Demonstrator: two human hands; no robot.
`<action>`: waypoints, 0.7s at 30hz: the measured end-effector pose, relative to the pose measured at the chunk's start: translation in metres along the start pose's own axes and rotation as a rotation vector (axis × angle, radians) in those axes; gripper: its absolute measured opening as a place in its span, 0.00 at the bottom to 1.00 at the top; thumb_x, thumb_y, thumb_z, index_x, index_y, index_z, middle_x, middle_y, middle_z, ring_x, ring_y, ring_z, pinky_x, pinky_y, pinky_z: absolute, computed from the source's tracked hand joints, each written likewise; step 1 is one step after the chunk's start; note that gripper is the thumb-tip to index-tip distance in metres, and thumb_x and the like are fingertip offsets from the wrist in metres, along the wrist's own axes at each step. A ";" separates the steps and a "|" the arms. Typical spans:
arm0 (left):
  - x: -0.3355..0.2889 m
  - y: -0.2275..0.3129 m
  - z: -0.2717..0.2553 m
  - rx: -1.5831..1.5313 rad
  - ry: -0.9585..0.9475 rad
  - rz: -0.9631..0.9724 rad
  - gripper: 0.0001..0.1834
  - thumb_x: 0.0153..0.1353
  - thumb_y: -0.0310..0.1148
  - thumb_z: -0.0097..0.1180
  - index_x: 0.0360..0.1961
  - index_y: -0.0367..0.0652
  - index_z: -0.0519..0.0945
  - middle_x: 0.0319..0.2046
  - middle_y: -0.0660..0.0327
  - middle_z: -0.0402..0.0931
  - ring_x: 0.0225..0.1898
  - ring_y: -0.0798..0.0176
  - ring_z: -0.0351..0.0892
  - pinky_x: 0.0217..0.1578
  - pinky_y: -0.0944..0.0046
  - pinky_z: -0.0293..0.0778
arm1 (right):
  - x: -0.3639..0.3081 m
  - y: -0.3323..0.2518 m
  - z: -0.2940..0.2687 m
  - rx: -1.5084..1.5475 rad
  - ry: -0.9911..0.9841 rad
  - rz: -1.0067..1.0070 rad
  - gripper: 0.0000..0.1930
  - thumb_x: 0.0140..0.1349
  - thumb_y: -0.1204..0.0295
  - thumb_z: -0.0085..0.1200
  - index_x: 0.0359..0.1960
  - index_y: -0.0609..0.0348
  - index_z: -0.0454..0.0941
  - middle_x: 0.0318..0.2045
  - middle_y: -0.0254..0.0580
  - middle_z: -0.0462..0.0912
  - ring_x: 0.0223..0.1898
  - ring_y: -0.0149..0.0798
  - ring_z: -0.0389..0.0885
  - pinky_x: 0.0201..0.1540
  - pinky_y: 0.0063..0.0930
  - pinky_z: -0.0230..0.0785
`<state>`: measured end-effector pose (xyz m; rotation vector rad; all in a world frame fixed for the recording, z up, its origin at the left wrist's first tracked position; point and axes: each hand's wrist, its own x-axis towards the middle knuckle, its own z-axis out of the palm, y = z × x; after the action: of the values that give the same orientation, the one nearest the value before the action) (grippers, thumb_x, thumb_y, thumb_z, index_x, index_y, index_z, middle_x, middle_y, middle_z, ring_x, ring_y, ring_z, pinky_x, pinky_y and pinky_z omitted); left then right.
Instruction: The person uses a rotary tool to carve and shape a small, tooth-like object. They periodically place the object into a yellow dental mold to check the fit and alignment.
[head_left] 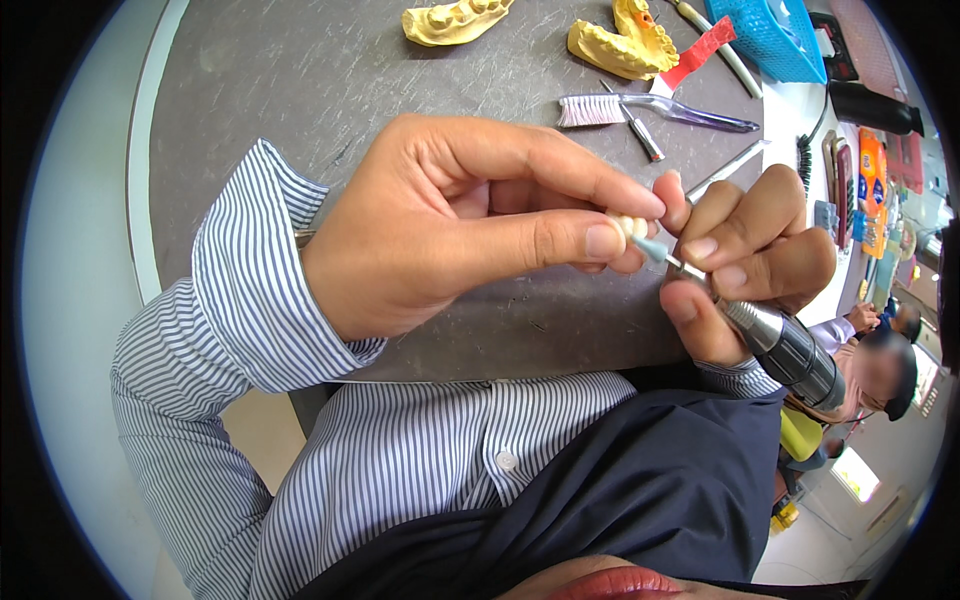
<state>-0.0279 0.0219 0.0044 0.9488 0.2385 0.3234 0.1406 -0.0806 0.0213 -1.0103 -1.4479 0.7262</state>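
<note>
Between thumb and index finger, my left hand (430,215) pinches a small whitish dental crown piece (632,226), partly covered by the fingertips. My right hand (755,250) grips a dark rotary handpiece (790,350) near its front end. A pale blue-green pointed polishing bur (652,248) sits on the handpiece's metal shank, its tip at or very close to the crown piece. Whether the bur is turning, I cannot tell. Both hands meet above the grey work surface.
Yellow dental casts (455,20) lie at the far side, with a toothbrush (660,108), a slim metal tool (645,135) and a red strip (698,55) nearby. A blue basket (775,40) stands far right. Other people sit at the right.
</note>
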 end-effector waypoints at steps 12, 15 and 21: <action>0.000 0.003 0.004 -0.112 0.035 -0.056 0.12 0.54 0.21 0.48 0.41 0.32 0.73 0.37 0.50 0.74 0.38 0.63 0.76 0.40 0.70 0.74 | 0.001 0.000 0.000 0.037 0.052 -0.004 0.14 0.44 0.78 0.58 0.28 0.53 0.64 0.27 0.39 0.67 0.23 0.28 0.67 0.48 0.34 0.67; -0.001 0.003 0.004 -0.120 0.036 -0.070 0.12 0.54 0.21 0.48 0.40 0.32 0.73 0.36 0.50 0.74 0.38 0.63 0.76 0.40 0.69 0.74 | 0.002 -0.001 0.000 -0.004 0.010 -0.013 0.15 0.43 0.79 0.59 0.28 0.54 0.64 0.27 0.40 0.67 0.23 0.29 0.68 0.47 0.33 0.68; -0.001 0.001 0.003 -0.117 0.041 -0.060 0.12 0.54 0.21 0.49 0.40 0.32 0.72 0.35 0.50 0.74 0.37 0.63 0.76 0.40 0.69 0.74 | 0.002 0.001 -0.002 -0.022 -0.032 -0.025 0.15 0.41 0.81 0.59 0.28 0.55 0.64 0.27 0.41 0.67 0.23 0.30 0.68 0.46 0.32 0.68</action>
<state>-0.0281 0.0202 0.0071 0.8190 0.2823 0.2988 0.1432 -0.0784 0.0213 -1.0001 -1.4960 0.7127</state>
